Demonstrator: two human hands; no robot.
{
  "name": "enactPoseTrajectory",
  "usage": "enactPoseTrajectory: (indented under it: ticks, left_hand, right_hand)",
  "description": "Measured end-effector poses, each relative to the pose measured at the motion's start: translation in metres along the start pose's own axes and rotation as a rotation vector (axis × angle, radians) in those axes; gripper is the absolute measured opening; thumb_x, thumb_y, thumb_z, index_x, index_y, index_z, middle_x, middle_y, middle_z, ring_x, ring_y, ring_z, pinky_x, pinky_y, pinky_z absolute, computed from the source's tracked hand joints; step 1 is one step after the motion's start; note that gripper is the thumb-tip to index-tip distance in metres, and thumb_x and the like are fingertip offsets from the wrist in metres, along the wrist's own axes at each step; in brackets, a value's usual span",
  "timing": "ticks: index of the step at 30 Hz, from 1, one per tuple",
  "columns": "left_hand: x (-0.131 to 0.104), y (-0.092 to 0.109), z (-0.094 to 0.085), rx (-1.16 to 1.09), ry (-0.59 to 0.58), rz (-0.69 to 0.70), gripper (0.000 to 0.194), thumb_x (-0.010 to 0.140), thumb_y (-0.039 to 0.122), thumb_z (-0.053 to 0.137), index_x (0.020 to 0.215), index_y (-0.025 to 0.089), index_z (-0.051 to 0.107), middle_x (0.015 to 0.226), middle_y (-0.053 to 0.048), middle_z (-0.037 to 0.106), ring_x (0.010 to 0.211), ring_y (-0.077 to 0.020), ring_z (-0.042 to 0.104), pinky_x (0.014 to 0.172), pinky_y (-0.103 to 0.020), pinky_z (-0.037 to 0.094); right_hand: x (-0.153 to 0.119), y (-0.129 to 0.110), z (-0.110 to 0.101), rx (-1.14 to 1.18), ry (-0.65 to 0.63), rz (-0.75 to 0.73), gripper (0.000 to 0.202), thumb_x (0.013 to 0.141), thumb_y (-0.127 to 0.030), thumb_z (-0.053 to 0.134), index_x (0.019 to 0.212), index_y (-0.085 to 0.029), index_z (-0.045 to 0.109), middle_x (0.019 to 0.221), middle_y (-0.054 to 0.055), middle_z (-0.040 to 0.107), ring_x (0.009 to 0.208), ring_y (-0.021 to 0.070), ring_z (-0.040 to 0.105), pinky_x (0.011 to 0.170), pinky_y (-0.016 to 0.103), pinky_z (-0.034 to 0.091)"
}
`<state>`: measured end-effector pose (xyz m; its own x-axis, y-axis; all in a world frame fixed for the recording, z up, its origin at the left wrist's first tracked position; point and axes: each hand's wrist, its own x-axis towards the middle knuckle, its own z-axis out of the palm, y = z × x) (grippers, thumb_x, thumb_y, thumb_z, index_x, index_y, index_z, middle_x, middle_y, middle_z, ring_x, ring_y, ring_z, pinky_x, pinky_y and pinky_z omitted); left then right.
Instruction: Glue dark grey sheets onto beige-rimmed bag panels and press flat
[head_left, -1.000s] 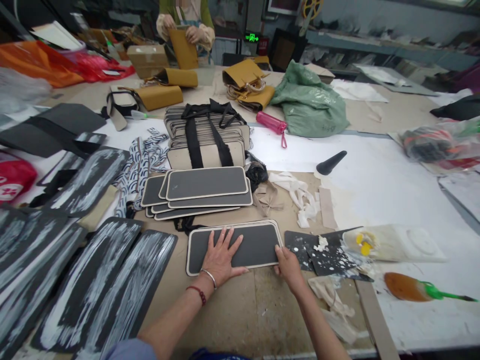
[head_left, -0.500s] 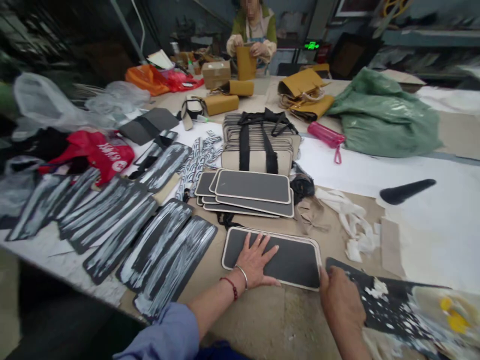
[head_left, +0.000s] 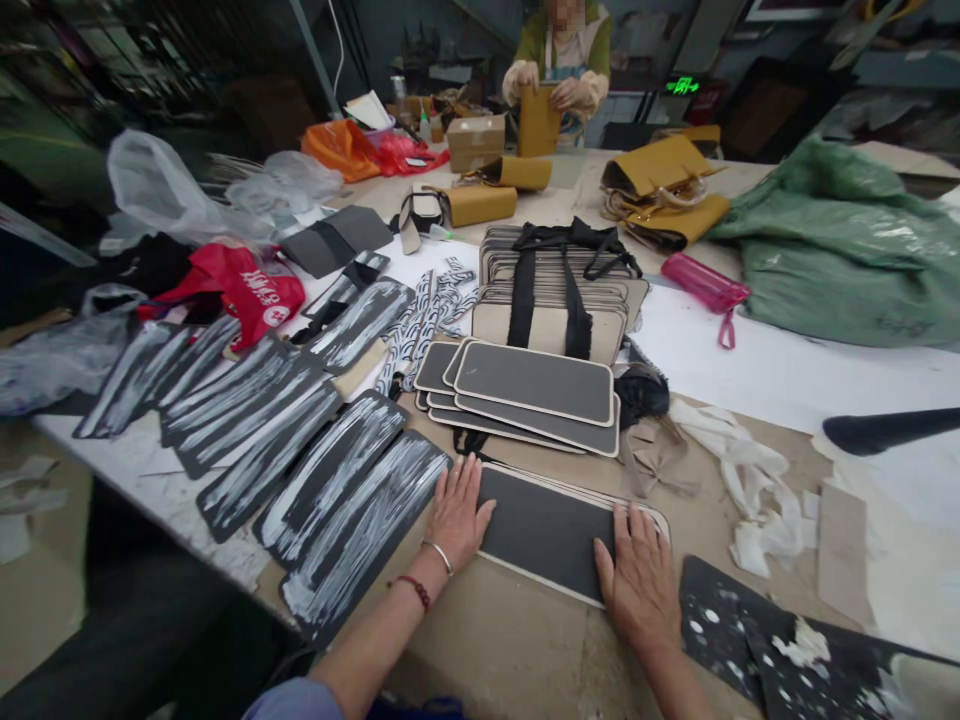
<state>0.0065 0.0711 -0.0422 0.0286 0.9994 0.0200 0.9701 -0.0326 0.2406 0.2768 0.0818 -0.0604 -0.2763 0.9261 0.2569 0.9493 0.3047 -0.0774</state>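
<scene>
A dark grey panel with a pale border (head_left: 547, 530) lies in front of me, on top of at least one more like it. My left hand (head_left: 457, 515) is at its left end, fingers stretched out and thumb on the panel. Flat on the right end rests my right hand (head_left: 641, 575), fingers extended. Just beyond is a loose stack of similar panels (head_left: 532, 382). Dark panels streaked with white paste (head_left: 371, 530) lie to the left of my left hand. Right of my right hand are dark pieces spotted with white (head_left: 720, 625).
A bundle of beige panels tied with black strips (head_left: 491, 325) stands behind the stack. White cloth scraps (head_left: 750, 480), a pink pouch (head_left: 705, 283) and a green plastic bag (head_left: 847, 250) lie to the right. Across the table a person (head_left: 566, 60) holds a mustard-coloured piece (head_left: 538, 120).
My left hand has moved from the middle of the panel to its left end. My right hand has gone from the right edge to lying flat on top. The camera view has shifted left.
</scene>
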Motion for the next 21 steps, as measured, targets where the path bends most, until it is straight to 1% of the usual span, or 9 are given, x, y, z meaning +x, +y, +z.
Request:
enactPoseTrajectory:
  ticks: [2, 7, 9, 11, 12, 14, 17, 19, 21]
  left_hand:
    - [-0.007, -0.003, 0.001, -0.001, 0.016, -0.052, 0.055, 0.088, 0.036, 0.028, 0.136, 0.011, 0.020, 0.142, -0.013, 0.029, 0.133, -0.0238, 0.019, 0.108, -0.046, 0.023]
    - [-0.017, 0.008, 0.015, -0.131, 0.111, -0.233, 0.049, 0.086, 0.029, 0.030, 0.130, 0.008, 0.033, 0.135, -0.017, 0.039, 0.129, -0.0259, 0.029, 0.105, -0.047, 0.029]
    - [-0.015, 0.009, 0.017, -0.198, 0.115, -0.288, 0.048, 0.083, 0.028, 0.033, 0.125, 0.006, 0.039, 0.133, -0.018, 0.041, 0.127, -0.0274, 0.033, 0.104, -0.046, 0.030]
    - [-0.011, 0.007, 0.017, -0.240, 0.090, -0.309, 0.046, 0.082, 0.026, 0.035, 0.121, 0.005, 0.045, 0.131, -0.020, 0.043, 0.126, -0.0283, 0.034, 0.104, -0.045, 0.031]
    - [-0.010, 0.006, 0.016, -0.250, 0.077, -0.311, 0.045, 0.081, 0.025, 0.035, 0.119, 0.005, 0.046, 0.131, -0.020, 0.043, 0.126, -0.0284, 0.034, 0.105, -0.044, 0.030]
    - [-0.009, 0.005, 0.014, -0.258, 0.060, -0.301, 0.043, 0.080, 0.022, 0.035, 0.118, 0.006, 0.048, 0.131, -0.019, 0.042, 0.126, -0.0283, 0.033, 0.105, -0.044, 0.030]
    - [-0.011, 0.005, 0.015, -0.267, 0.043, -0.303, 0.045, 0.079, 0.021, 0.035, 0.120, 0.006, 0.045, 0.131, -0.019, 0.042, 0.127, -0.0282, 0.031, 0.105, -0.044, 0.030]
    - [-0.013, 0.006, 0.017, -0.281, 0.032, -0.321, 0.047, 0.079, 0.022, 0.036, 0.123, 0.005, 0.042, 0.132, -0.019, 0.041, 0.128, -0.0285, 0.030, 0.105, -0.045, 0.029]
    - [-0.014, 0.006, 0.019, -0.306, 0.026, -0.336, 0.049, 0.079, 0.024, 0.037, 0.124, 0.005, 0.041, 0.133, -0.019, 0.040, 0.129, -0.0280, 0.029, 0.106, -0.044, 0.027]
  right_hand:
    - [0.002, -0.002, -0.002, 0.006, -0.006, 0.007, 0.057, 0.088, -0.039, 0.028, 0.135, -0.008, 0.026, 0.138, 0.017, 0.031, 0.130, 0.0282, 0.020, 0.103, 0.049, 0.022]
    - [0.005, 0.000, -0.001, 0.082, 0.001, 0.052, 0.056, 0.088, -0.039, 0.028, 0.135, -0.008, 0.025, 0.137, 0.016, 0.034, 0.129, 0.0251, 0.022, 0.103, 0.046, 0.023]
    - [0.001, 0.009, -0.004, 0.159, 0.049, 0.143, 0.055, 0.089, -0.039, 0.026, 0.133, -0.007, 0.028, 0.133, 0.017, 0.038, 0.126, 0.0240, 0.029, 0.100, 0.043, 0.029]
    - [-0.008, 0.021, -0.011, 0.210, 0.095, 0.292, 0.049, 0.089, -0.037, 0.024, 0.122, -0.006, 0.042, 0.120, 0.018, 0.050, 0.114, 0.0238, 0.042, 0.094, 0.040, 0.036]
    - [-0.014, 0.027, -0.016, 0.212, 0.088, 0.357, 0.046, 0.088, -0.035, 0.025, 0.113, -0.006, 0.050, 0.110, 0.018, 0.056, 0.106, 0.0237, 0.048, 0.089, 0.038, 0.039]
    - [-0.027, 0.035, -0.025, 0.174, -0.003, 0.422, 0.039, 0.087, -0.029, 0.027, 0.099, -0.008, 0.058, 0.093, 0.015, 0.061, 0.091, 0.0232, 0.053, 0.082, 0.036, 0.041]
    - [-0.038, 0.034, -0.035, 0.090, -0.176, 0.406, 0.034, 0.085, -0.021, 0.031, 0.093, -0.009, 0.062, 0.085, 0.014, 0.061, 0.085, 0.0240, 0.053, 0.078, 0.036, 0.039]
    - [-0.038, 0.029, -0.039, 0.075, -0.205, 0.440, 0.031, 0.084, -0.022, 0.035, 0.091, -0.010, 0.062, 0.084, 0.014, 0.061, 0.085, 0.0244, 0.053, 0.078, 0.036, 0.039]
    - [-0.036, 0.024, -0.041, 0.127, -0.167, 0.531, 0.029, 0.084, -0.027, 0.040, 0.091, -0.009, 0.061, 0.083, 0.013, 0.061, 0.084, 0.0231, 0.054, 0.076, 0.033, 0.040]
